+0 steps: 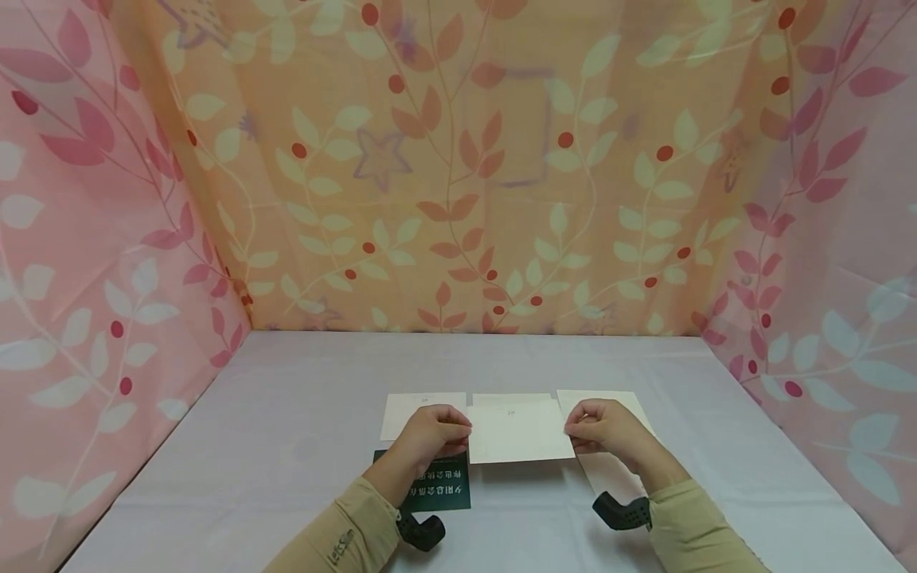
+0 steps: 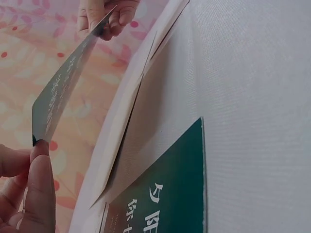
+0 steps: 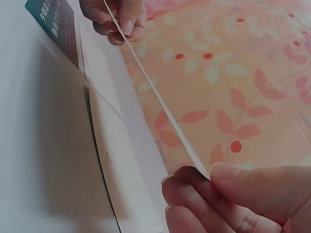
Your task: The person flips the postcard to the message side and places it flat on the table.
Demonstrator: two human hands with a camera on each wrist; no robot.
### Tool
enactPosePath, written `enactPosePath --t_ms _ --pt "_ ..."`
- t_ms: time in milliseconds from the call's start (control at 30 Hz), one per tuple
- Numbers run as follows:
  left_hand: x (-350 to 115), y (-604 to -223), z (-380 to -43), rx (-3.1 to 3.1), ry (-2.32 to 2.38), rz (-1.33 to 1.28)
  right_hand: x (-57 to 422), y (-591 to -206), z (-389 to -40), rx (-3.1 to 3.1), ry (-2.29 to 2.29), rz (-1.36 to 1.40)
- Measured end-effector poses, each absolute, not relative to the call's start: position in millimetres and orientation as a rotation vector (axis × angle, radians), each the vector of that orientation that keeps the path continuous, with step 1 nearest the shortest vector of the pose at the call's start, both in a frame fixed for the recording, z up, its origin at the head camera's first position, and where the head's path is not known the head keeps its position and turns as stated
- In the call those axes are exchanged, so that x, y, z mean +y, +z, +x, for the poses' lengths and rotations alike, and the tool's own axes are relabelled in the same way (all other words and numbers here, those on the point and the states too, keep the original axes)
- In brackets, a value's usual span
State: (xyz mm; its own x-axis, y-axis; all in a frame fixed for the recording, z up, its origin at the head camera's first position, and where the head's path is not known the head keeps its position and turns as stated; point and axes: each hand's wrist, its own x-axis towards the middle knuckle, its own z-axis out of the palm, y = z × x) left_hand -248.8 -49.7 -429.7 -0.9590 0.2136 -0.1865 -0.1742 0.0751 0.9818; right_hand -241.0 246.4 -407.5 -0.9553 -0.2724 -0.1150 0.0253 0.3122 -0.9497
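Both hands hold a card (image 1: 521, 434) up by its opposite side edges, just over the table. Its cream back faces the head view; the left wrist view shows its dark green face (image 2: 60, 90) with white writing. My left hand (image 1: 432, 436) pinches the left edge between thumb and fingers. At the right edge, my right hand (image 1: 609, 434) pinches it likewise. Below the left hand lies a green card (image 1: 458, 493) with white characters, partly hidden by the hand and wrist. Behind it is a cream card (image 1: 404, 414). Under the right hand lies more pale card (image 1: 616, 400).
A white cloth covers the table (image 1: 301, 422). Leaf-patterned fabric walls stand at the back (image 1: 458, 175), left and right. A black wrist camera (image 1: 423, 532) sits on the left wrist, another (image 1: 622, 513) on the right.
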Motion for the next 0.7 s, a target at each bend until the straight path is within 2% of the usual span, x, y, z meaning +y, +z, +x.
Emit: enactPosePath --t_ms 700 --pt "-47.0 -431.4 -249.4 2.225 1.926 0.042 240.6 -411.5 -242.1 2.398 -1.622 -0.168"
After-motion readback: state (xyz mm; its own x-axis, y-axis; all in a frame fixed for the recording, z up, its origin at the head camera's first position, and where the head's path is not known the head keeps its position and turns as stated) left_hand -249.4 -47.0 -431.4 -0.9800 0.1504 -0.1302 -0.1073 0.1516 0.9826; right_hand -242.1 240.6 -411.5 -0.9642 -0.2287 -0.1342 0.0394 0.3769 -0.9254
